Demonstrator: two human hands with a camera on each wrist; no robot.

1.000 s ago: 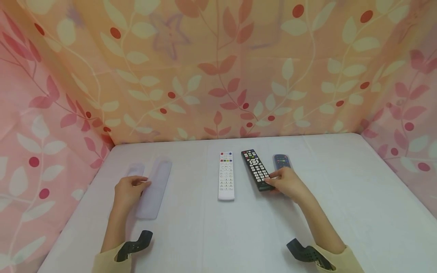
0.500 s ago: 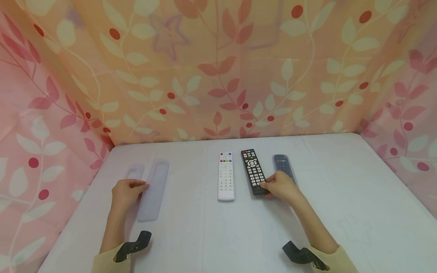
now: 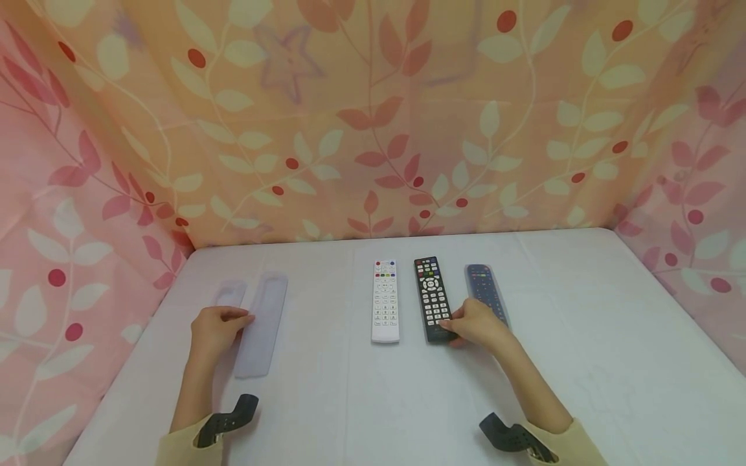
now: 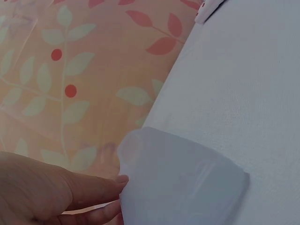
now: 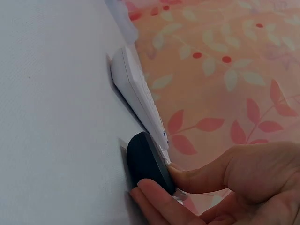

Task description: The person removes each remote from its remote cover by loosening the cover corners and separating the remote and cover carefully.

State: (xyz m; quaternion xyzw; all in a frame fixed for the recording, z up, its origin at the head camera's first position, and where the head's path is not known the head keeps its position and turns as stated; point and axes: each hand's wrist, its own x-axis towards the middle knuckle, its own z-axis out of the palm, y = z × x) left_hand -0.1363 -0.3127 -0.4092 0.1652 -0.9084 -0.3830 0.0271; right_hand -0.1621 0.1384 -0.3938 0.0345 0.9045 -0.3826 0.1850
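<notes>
My right hand [image 3: 479, 321] pinches the lower end of a black remote control [image 3: 434, 301], thumb on the button side and fingers at the far edge. In the right wrist view the black remote's end [image 5: 146, 161] shows close to the table surface. At the left, my left hand [image 3: 214, 331] pinches the left edge of a long translucent silicone cover [image 3: 263, 330]. The left wrist view has thumb and fingers at the edge of that cover [image 4: 183, 178]. A white remote control [image 3: 385, 304] lies left of the black one.
A grey-blue remote [image 3: 485, 285] in a clear cover lies right of the black remote, partly behind my right hand. A second, smaller translucent cover [image 3: 230, 293] lies beyond my left hand. Floral curtains [image 3: 373, 129] hang around the white table [image 3: 326, 401].
My right hand has moved left and nearer with the black remote, which now points straighter away from me. The left hand and its cover shifted slightly at first, then stayed still.
</notes>
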